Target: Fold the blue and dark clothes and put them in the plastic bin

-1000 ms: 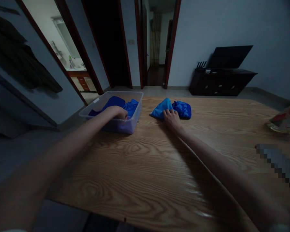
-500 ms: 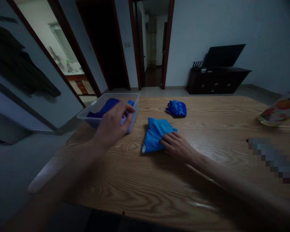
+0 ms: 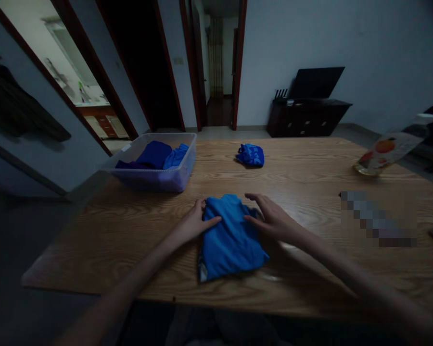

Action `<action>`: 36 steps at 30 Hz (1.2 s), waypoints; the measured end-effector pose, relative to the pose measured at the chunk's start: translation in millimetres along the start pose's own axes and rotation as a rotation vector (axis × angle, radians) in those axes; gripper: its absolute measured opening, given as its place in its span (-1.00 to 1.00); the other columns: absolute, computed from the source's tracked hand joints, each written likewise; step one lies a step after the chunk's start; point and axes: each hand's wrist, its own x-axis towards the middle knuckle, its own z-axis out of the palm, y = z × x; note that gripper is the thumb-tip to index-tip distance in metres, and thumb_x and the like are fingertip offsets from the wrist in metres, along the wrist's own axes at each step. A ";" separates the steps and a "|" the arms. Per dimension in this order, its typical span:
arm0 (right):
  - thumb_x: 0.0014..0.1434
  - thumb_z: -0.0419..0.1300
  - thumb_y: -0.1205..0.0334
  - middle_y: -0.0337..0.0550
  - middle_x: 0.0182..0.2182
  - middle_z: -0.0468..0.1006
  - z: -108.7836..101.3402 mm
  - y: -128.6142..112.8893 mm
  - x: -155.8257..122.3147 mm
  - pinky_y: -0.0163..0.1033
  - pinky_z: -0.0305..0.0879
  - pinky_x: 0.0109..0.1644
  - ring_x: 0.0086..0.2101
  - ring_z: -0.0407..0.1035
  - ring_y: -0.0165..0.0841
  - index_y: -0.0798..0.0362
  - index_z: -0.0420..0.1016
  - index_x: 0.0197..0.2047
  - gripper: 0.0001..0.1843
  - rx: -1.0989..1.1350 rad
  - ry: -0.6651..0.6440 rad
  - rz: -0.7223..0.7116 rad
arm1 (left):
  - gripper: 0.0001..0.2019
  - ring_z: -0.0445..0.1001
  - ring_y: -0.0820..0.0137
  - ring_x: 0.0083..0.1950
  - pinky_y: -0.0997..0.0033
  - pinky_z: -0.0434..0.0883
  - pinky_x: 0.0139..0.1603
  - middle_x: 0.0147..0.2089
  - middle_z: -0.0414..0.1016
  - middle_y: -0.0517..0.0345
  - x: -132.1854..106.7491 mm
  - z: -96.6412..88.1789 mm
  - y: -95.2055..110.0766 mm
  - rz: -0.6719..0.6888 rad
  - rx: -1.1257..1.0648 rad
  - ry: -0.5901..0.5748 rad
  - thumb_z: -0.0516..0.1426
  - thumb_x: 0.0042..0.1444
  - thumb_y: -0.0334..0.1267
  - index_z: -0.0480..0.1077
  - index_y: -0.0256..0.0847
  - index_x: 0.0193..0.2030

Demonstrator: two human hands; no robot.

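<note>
A light blue folded cloth (image 3: 229, 238) lies on the wooden table (image 3: 130, 230) close to me. My left hand (image 3: 194, 222) rests on its left edge, fingers stretched flat with the thumb on the fabric. My right hand (image 3: 270, 217) lies on its right side, fingers spread and flat. A darker blue bundled cloth (image 3: 251, 155) sits farther back on the table. A clear plastic bin (image 3: 173, 177) at the back left holds more blue cloths (image 3: 155, 154).
A printed packet (image 3: 389, 149) lies tilted at the table's right side, and a blurred-out patch sits below it. Behind the table are doorways, a dark cabinet (image 3: 306, 117) with a screen, and a pale wall.
My left hand left the bin and came to the light blue cloth. My right hand dragged that cloth from beside the darker bundle toward me. Both hands now rest on it.
</note>
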 end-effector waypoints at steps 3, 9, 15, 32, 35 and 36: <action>0.32 0.37 -0.10 0.34 0.50 0.24 8.0 30.4 46.6 0.25 0.28 0.42 0.43 0.24 0.08 0.10 -0.07 0.62 0.05 0.111 -0.189 -0.024 | -0.18 0.54 -0.09 0.34 -0.04 0.51 0.28 0.31 0.56 -0.20 30.0 -4.3 2.4 0.022 -0.059 0.017 0.40 0.13 0.04 0.25 -0.03 0.48; 0.20 0.45 0.00 -0.05 0.02 0.69 -1.7 22.5 108.8 -0.05 0.51 0.11 -0.01 0.59 -0.10 0.04 0.55 0.27 -0.38 0.130 -0.428 -0.125 | -0.69 0.66 -0.01 0.06 0.11 0.55 0.12 -0.02 0.71 -0.06 51.8 -36.1 29.8 0.144 0.061 -0.070 0.35 0.14 -0.11 0.61 -0.19 -0.02; 0.26 0.38 -0.04 -0.03 0.09 0.61 -48.1 0.3 133.7 -0.10 0.40 0.16 0.05 0.49 -0.13 0.03 0.63 0.09 -0.56 0.124 -0.428 -0.237 | -0.44 0.59 0.02 0.20 0.11 0.45 0.25 0.20 0.64 -0.07 56.0 -66.1 66.2 0.267 0.185 -0.052 0.39 0.11 -0.05 0.52 -0.18 0.23; 0.33 0.26 -0.36 -0.17 -0.28 0.55 -72.3 -45.9 114.4 -0.20 0.27 -0.22 -0.27 0.41 -0.28 0.04 0.52 -0.17 -0.45 0.243 -0.096 -0.116 | -0.53 0.54 0.04 0.22 0.12 0.43 0.23 0.21 0.61 -0.08 56.0 -99.2 133.4 0.541 0.226 -0.342 0.30 0.18 -0.16 0.51 -0.26 0.22; 0.45 0.02 -0.42 -0.04 -0.03 0.65 -68.7 -35.8 102.5 -0.07 0.41 0.10 -0.02 0.50 -0.19 0.04 0.60 0.01 -0.32 0.605 -0.105 -0.095 | -0.55 0.54 0.09 0.20 0.18 0.45 0.21 0.21 0.60 -0.04 39.0 -109.5 127.1 0.487 0.120 -0.435 0.27 0.19 -0.23 0.49 -0.25 0.22; 0.47 -0.04 -0.44 0.01 0.05 0.66 -65.3 -27.2 97.2 0.00 0.39 0.22 0.07 0.51 -0.15 0.04 0.60 0.06 -0.27 0.721 -0.104 -0.063 | -0.59 0.55 0.11 0.15 0.22 0.46 0.16 0.16 0.61 -0.01 32.1 -113.1 123.8 0.465 0.104 -0.458 0.26 0.19 -0.25 0.50 -0.25 0.18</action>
